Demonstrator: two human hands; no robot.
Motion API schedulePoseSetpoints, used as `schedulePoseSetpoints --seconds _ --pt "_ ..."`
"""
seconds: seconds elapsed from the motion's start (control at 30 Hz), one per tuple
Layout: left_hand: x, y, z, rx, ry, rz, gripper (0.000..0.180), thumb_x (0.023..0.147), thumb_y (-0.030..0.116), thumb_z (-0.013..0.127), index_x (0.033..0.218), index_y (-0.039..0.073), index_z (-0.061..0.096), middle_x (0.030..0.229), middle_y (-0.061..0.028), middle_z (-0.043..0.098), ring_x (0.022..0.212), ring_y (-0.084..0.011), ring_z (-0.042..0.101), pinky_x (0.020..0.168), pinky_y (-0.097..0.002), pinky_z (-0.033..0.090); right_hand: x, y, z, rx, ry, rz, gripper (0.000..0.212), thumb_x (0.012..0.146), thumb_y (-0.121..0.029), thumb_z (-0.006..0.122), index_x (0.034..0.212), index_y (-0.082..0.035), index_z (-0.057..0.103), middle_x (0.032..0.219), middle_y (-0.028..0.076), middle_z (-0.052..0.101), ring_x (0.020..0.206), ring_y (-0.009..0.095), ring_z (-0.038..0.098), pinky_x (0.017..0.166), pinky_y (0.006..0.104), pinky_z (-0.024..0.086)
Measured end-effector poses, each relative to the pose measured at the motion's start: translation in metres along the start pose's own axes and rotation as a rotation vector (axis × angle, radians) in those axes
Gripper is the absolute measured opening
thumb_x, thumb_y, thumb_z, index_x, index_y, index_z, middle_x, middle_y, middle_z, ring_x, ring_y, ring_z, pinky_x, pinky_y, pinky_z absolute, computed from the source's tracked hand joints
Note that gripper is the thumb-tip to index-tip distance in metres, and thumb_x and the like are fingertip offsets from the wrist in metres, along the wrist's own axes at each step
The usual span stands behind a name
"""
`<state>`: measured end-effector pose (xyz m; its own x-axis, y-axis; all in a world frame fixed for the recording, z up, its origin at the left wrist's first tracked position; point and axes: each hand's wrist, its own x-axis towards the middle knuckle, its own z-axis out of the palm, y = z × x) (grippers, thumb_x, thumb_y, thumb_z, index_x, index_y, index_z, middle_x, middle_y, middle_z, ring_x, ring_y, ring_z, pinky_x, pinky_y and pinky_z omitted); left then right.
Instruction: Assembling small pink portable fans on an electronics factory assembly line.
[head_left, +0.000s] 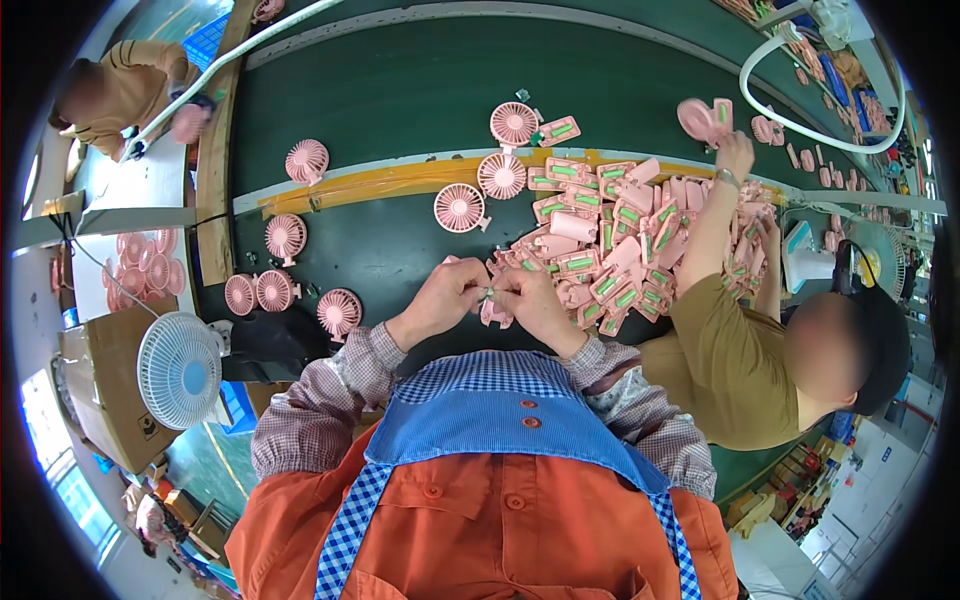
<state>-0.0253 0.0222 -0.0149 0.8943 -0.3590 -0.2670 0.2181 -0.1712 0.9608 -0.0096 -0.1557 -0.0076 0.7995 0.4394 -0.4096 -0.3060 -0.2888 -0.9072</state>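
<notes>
Near the edge of the green work table, my left hand [441, 300] and my right hand [537, 304] meet with fingertips pinched together. Between them is a pink plastic fan part [496, 315], mostly hidden by my right fingers. A tiny greenish piece [487, 294] shows at the fingertips; which hand grips it is hard to tell. Just beyond my right hand lies a heap of pink fan handles [600, 240], many showing a green strip inside. Ahead of my hands rest pink fan heads [461, 208] with round grilles.
More pink fans [340, 313] lie at the left. A yellow-taped strip [380, 193] crosses the green table [370, 95]. On the right a co-worker [745, 350] reaches over the heap, holding up a pink fan [700, 120]. A white desk fan [180, 370] stands at the left.
</notes>
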Motion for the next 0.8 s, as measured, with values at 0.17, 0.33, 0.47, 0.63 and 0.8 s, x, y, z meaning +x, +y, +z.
schedulePoseSetpoints --seconds 0.17,0.33,0.47,0.63,0.8 --pt "0.004 -0.016 -0.008 -0.019 -0.057 -0.096 0.007 0.076 -0.005 0.054 0.082 -0.002 0.055 0.068 -0.0097 0.056 0.062 -0.0148 0.058 0.053 -0.0284 0.047 0.009 0.035 0.004 -0.034 -0.029 -0.045 0.007 0.077 -0.003 0.063 0.081 0.002 0.061 0.067 0.007 0.061 0.056 0.011 0.057 0.052 0.0228 0.046" --pt "0.027 -0.015 -0.044 0.079 0.095 -0.027 0.005 0.078 -0.007 0.055 0.08 -0.003 0.056 0.074 -0.0007 0.055 0.07 -0.0074 0.053 0.064 -0.0231 0.045 0.029 0.064 -0.016 0.109 0.261 -0.115 0.014 0.081 -0.004 0.061 0.094 0.0 0.063 0.079 0.005 0.061 0.065 0.008 0.055 0.056 0.0204 0.045" --pt "0.053 0.004 -0.086 0.009 0.378 0.039 0.005 0.081 -0.003 0.053 0.078 -0.002 0.057 0.067 -0.0016 0.056 0.059 -0.0079 0.052 0.052 -0.0228 0.043 0.023 0.093 -0.039 0.04 0.321 -0.011 0.013 0.083 -0.001 0.057 0.095 0.002 0.061 0.078 0.004 0.061 0.069 0.007 0.056 0.06 0.0205 0.046" --pt "0.116 0.013 -0.129 -0.064 0.579 0.119 0.007 0.085 0.0 0.051 0.078 -0.002 0.054 0.065 -0.0047 0.057 0.051 -0.0077 0.054 0.044 -0.0218 0.041 0.025 0.12 -0.035 -0.241 0.364 -0.121 0.018 0.074 0.002 0.061 0.092 -0.002 0.062 0.089 0.013 0.06 0.074 0.025 0.059 0.066 0.0304 0.049" --pt "0.189 -0.021 -0.157 -0.139 0.724 0.133 0.008 0.085 0.002 0.054 0.089 -0.004 0.058 0.076 -0.005 0.059 0.064 -0.01 0.056 0.058 -0.0227 0.047 0.034 0.111 -0.023 -0.353 0.371 -0.096 0.02 0.072 0.0 0.063 0.092 -0.004 0.062 0.092 0.012 0.06 0.084 0.027 0.058 0.072 0.0353 0.048"
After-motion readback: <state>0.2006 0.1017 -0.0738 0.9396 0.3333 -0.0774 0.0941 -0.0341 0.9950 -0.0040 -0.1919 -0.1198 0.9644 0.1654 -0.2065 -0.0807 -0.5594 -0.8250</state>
